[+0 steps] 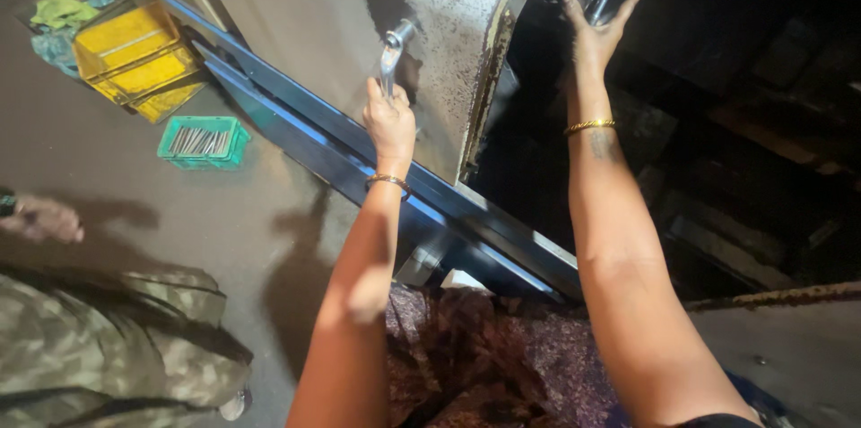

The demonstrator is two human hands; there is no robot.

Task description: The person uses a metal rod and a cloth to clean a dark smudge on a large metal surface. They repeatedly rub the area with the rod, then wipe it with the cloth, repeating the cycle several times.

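While the left hand [389, 118] grips a wrench [392, 56], the right hand [598, 33] spreads over a half-hidden metal part [599, 4].

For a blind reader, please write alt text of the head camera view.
The left hand grips a metal wrench against a large steel panel, while the right hand holds a metal part behind it. Yellow crates lie on the floor.

Ahead of the left hand [389, 118], the speckled metal panel [305, 15] blocks passage; a blue steel rail [314, 136] bars the way below it. Around the right hand [596, 33], dark open space extends right and downward, past the panel's rusty edge [489, 78].
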